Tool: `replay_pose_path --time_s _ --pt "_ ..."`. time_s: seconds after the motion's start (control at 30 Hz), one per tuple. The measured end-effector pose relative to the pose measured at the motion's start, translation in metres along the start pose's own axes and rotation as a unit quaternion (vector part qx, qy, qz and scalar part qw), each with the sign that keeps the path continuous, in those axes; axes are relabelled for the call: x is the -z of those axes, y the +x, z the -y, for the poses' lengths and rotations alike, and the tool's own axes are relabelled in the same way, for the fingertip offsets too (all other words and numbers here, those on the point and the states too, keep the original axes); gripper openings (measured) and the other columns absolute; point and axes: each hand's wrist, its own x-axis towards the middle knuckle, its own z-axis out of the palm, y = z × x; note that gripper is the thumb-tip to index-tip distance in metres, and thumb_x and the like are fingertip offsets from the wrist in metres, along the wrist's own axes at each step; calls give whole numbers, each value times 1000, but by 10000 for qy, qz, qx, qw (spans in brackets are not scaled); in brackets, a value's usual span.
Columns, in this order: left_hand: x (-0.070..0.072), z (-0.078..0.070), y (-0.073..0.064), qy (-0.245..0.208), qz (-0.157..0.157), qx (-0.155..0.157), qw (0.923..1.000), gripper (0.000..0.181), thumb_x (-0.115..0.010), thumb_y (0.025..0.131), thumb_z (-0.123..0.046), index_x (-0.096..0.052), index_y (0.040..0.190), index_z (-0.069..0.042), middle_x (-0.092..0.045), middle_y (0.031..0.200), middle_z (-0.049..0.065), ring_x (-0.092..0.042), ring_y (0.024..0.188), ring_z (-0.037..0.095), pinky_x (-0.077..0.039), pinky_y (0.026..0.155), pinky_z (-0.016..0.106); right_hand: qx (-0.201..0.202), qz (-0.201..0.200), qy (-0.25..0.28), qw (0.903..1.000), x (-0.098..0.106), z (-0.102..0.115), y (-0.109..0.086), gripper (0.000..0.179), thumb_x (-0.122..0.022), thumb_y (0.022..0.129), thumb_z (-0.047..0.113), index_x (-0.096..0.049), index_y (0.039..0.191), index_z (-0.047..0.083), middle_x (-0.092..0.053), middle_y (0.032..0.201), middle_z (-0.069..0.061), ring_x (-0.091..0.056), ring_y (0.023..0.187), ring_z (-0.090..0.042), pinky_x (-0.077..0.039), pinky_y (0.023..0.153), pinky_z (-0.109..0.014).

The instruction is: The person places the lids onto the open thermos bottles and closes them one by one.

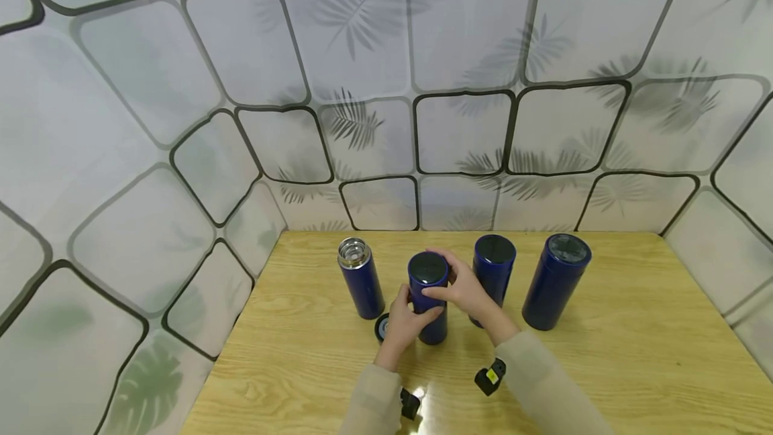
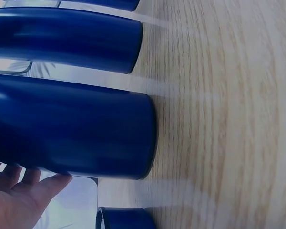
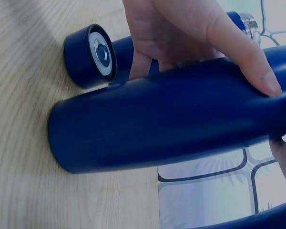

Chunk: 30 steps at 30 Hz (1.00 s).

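Note:
A dark blue thermos bottle (image 1: 432, 331) with a glossy black-topped lid (image 1: 428, 268) stands upright on the table between both hands. My left hand (image 1: 406, 325) grips its body from the left, thumb across the front. At the upper end, around the lid, my right hand (image 1: 464, 288) curls from behind and the right, its thumb in front. In the right wrist view, the left hand (image 3: 181, 28) lies along the bottle's side. Beside it a removed lid (image 3: 102, 55) sits upside down. An uncapped thermos bottle (image 1: 364, 287) with a steel neck stands to the left.
Two more lidded blue thermos bottles stand on the right, one close behind the right forearm (image 1: 495, 267) and one farther out (image 1: 554, 287). The wooden table (image 1: 652, 354) meets a patterned wall covering (image 1: 368, 203) at its back edge.

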Motion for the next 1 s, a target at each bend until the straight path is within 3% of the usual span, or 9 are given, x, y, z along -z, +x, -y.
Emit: replay_pose_path --time_s 0.13,0.27,0.5,0.6,0.8,1.0 --pt "-4 18 4 149 -77 44 9999 49 -73 73 -24 -48 111 -7 -56 103 5 -52 94 18 -46 75 35 88 -258 -67 9996 -4 -1 -2 70 -69 73 -3 -32 133 0 -44 123 -21 -45 110 -34 -33 91 -50" --pt "-6 24 5 161 -173 18 9997 51 -73 72 -29 -48 111 -8 -56 103 4 -53 93 18 -46 75 34 86 -556 -285 9980 -9 -1 -4 70 -71 72 1 -34 132 2 -44 124 -19 -44 112 -33 -31 92 -50" --pt "-5 21 5 274 -241 6 9993 48 -74 71 -28 -50 107 -8 -57 99 3 -53 91 16 -45 73 31 -123 -1105 -584 9921 -17 -2 -7 71 -75 70 8 -38 130 5 -46 122 -17 -44 112 -32 -31 92 -51" --pt "-3 10 3 256 -191 30 9995 46 -74 71 -24 -50 106 -6 -57 98 4 -53 90 17 -45 72 32 -254 -1141 -615 9912 -17 -1 -7 73 -76 70 11 -37 131 5 -46 123 -17 -43 113 -31 -32 92 -50" --pt "1 -10 0 51 -62 65 9999 45 -73 72 -19 -49 107 -2 -56 101 10 -53 94 24 -45 76 38 -262 -480 -98 9985 -6 -2 -5 74 -73 73 10 -31 133 6 -42 125 -19 -44 111 -34 -34 89 -50" --pt "-4 14 4 132 -89 21 9999 46 -73 72 -20 -49 107 -5 -56 102 5 -52 93 19 -45 74 34 -3 433 428 9981 5 -3 -2 76 -67 77 4 -22 137 2 -37 128 -24 -40 115 -36 -29 93 -51"
